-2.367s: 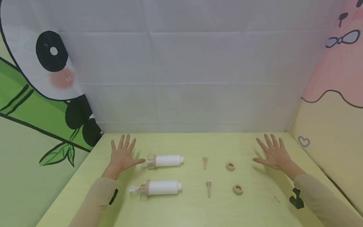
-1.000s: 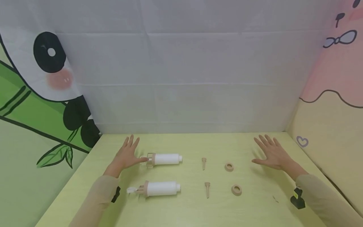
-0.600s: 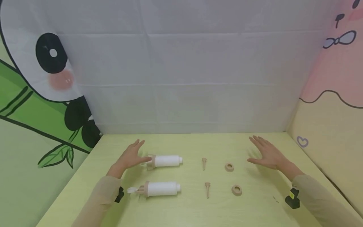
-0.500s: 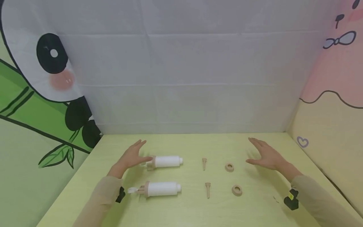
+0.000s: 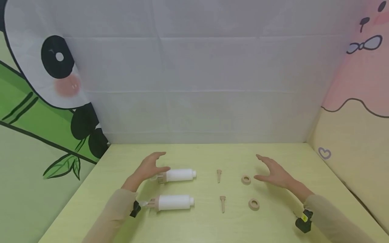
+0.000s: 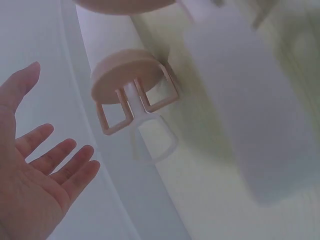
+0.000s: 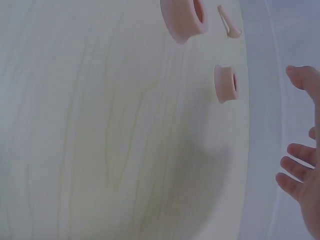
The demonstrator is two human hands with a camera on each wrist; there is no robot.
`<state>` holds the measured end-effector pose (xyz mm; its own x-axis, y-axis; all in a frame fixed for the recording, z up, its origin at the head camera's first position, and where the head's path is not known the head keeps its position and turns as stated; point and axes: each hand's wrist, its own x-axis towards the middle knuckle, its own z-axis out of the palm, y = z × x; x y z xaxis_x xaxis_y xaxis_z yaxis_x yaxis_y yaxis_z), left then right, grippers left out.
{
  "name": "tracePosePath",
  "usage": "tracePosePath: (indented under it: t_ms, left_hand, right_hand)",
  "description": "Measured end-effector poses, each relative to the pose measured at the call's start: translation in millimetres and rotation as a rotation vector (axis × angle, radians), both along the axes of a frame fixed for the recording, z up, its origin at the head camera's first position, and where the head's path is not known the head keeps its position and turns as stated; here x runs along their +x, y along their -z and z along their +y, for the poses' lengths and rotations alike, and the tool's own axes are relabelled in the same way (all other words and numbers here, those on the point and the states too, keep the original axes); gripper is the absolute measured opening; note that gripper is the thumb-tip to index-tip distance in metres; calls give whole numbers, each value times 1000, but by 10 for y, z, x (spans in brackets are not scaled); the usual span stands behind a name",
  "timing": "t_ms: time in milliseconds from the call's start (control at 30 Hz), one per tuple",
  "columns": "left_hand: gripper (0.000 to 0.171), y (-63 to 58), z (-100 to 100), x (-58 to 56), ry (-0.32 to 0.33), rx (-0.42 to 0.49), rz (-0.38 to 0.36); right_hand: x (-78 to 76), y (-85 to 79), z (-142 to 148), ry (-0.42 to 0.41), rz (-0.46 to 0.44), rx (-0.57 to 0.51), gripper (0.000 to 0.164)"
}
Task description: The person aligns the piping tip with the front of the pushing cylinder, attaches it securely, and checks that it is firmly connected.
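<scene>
Two white plunger syringes with beige collars and finger loops lie on the table, a far one and a near one. My left hand hovers at the far syringe's plunger end, thumb and fingers spread apart, partly covering the handle. In the left wrist view, the palm holds nothing, beside the far syringe's collar and clear thumb ring. My right hand, fingers apart and holding nothing, is just right of the far beige ring.
Between syringes and rings lie two slim beige nozzles, a far one and a near one. The near beige ring lies in front of the far one. A white cloth wall closes off the table's back edge.
Both hands have moved inward, the left to the right and the right to the left. Their fingers are less widely spread than before. The syringes, nozzles and rings stay in place.
</scene>
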<state>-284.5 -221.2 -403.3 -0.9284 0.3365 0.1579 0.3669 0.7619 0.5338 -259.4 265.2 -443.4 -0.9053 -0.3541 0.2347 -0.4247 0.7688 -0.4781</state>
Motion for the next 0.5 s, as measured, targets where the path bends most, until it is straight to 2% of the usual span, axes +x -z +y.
tracePosePath:
  t_ms: [267,500]
  left_hand:
    - [68,-3,132,13,19,62,-24]
    - [62,-43,272,41,32,89,19]
  right_hand:
    - [65,-6,-174,-49,2,-127,76]
    - [118,-39,-269,-69,-54,-200,71]
